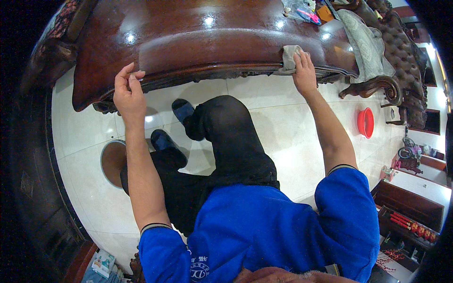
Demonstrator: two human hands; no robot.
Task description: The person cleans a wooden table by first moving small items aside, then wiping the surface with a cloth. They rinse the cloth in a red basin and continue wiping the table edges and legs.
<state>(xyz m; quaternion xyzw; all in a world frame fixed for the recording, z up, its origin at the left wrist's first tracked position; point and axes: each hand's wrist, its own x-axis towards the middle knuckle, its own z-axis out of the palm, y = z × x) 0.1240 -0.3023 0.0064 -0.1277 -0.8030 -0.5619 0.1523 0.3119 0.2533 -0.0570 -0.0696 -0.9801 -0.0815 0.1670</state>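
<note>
A damp-looking grey cloth (291,56) lies over the front edge of a polished dark wooden table (212,46). My right hand (304,70) presses on it, fingers pointing away from me, and part of the cloth hangs at the carved rim. Near the table's front edge at the left, my left hand (130,88) is raised with fingers bent and apart, holding nothing; whether it touches the edge I cannot tell. Wet-looking streaks and lamp reflections show on the tabletop.
A plastic bag of small items (300,10) lies at the table's far right. Beside it stands a tufted leather sofa (396,42) with a pale cover (364,46). On the tiled floor are a red basin (365,122) and, near my leg, a round bin (113,164).
</note>
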